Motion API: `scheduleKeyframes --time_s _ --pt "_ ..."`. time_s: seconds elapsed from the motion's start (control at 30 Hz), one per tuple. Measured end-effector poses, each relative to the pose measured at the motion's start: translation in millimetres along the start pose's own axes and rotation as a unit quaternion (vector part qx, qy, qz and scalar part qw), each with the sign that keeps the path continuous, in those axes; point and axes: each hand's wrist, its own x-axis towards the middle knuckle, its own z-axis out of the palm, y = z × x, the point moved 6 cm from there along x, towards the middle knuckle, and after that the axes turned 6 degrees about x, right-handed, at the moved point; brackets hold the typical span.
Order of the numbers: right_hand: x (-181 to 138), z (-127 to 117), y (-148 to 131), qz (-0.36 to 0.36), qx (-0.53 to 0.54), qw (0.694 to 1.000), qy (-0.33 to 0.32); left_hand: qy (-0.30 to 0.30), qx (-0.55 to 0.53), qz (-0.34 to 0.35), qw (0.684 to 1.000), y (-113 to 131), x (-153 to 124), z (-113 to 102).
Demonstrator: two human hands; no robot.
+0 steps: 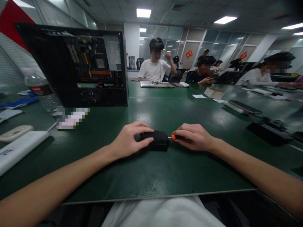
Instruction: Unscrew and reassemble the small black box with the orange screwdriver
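Observation:
On the green table in front of me lies a small black box-shaped part, with a slot or gap along its near side. My left hand grips its left end, thumb in front and fingers over the top. In my right hand is a screwdriver with an orange and black handle, held level in closed fingers. Its thin metal shaft points left and meets the right end of the black part. Whether the tip sits in a screw is too small to tell.
An open computer case stands at the back left, beside a plastic bottle. A white power strip-like box lies at left. Black devices and a small carton are at right. A person sits opposite.

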Motion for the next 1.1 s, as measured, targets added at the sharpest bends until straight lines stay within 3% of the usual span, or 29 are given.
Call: scheduleKeyframes --time_s 0.07,0.17,0.27,0.37,0.47,0.6,0.77,0.87,0.97,1.03,1.1 --pt "-3 -1 11 0.033 0.005 0.999 -0.015 0.032 -0.023 -0.064 0.997 -13 3 -6" --pt "-11 5 32 0.144 0.038 0.988 -0.040 0.041 -0.038 -0.171 0.984 -42 4 -10" --pt "-16 18 42 0.229 0.063 0.968 -0.079 -0.002 0.031 -0.178 0.984 -64 5 -8" --pt "-16 29 40 0.256 0.051 0.956 -0.134 -0.057 0.123 -0.156 0.978 -78 4 -3" --pt "-9 24 34 0.264 0.040 0.957 -0.110 -0.078 0.170 -0.128 0.974 -85 4 -1" --pt "16 13 10 0.210 0.105 0.970 -0.061 -0.070 0.159 -0.117 0.978 -89 4 -1" --pt "59 30 -31 0.165 0.116 0.966 -0.162 -0.037 0.140 -0.113 0.983 -85 3 -5" --pt "76 33 -40 0.161 0.139 0.957 -0.197 -0.015 0.114 -0.127 0.985 -78 4 -8" --pt "76 9 -18 0.181 0.180 0.955 -0.149 -0.004 0.071 -0.136 0.988 -68 4 -7" --pt "63 -19 21 0.224 0.155 0.958 -0.090 -0.006 0.039 -0.136 0.990 -59 3 -5" --pt "34 -53 72 0.300 0.060 0.951 -0.038 -0.026 -0.010 -0.143 0.989 -49 2 1"
